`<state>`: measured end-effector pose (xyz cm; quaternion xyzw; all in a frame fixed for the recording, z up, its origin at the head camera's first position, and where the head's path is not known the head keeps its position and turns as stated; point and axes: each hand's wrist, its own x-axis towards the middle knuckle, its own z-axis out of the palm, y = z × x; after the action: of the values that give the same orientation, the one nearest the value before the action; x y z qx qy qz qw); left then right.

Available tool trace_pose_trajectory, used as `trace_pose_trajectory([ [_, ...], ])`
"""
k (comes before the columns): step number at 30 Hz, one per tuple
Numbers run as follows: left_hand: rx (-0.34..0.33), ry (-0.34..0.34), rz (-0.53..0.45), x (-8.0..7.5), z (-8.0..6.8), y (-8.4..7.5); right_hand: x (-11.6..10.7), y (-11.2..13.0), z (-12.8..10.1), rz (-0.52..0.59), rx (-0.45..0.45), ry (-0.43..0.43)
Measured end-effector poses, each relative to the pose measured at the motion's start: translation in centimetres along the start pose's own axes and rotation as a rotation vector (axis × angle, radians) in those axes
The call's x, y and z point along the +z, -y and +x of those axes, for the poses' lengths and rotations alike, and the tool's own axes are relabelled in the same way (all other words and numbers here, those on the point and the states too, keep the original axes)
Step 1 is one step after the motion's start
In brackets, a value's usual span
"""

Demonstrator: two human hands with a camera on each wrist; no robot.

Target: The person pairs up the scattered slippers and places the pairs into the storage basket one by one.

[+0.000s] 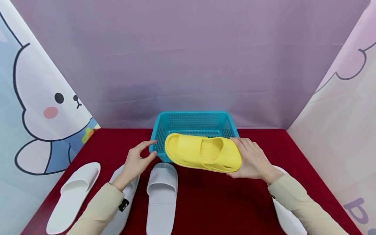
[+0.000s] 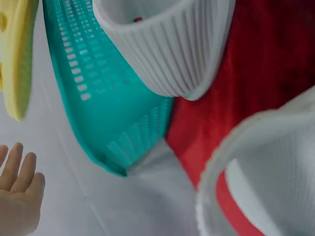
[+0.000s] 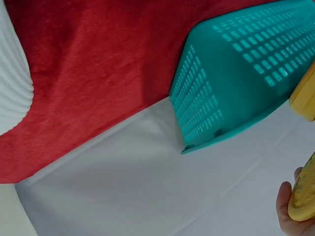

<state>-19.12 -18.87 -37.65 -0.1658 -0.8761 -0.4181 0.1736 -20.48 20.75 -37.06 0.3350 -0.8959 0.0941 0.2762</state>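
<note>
A yellow slipper hangs sideways just in front of a teal mesh basket, its toe end held by my right hand; its edge shows in the left wrist view as the yellow slipper and in the right wrist view as the yellow slipper. My left hand hovers open beside the basket's left front corner, fingers relaxed, holding nothing. The basket looks empty where its inside shows.
Three white slippers lie on the red cloth: one at far left, one under my left forearm, one in the middle. Another white slipper lies under my right forearm. Purple backdrop behind, printed panels at both sides.
</note>
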Motion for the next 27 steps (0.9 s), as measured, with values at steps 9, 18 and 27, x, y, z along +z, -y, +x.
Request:
trace_pose_trajectory([
  [9,-0.256,0.093,-0.152,0.0,2.6,3.7,-0.7,-0.7,-0.1,0.008,0.021,-0.008],
  [18,-0.339,0.215,-0.186,1.0,4.0,6.2,-1.0,-0.9,0.0,0.007,0.037,0.001],
  [27,-0.321,0.197,-0.212,1.8,3.9,7.2,-0.6,-1.4,0.3,0.047,0.031,-0.020],
])
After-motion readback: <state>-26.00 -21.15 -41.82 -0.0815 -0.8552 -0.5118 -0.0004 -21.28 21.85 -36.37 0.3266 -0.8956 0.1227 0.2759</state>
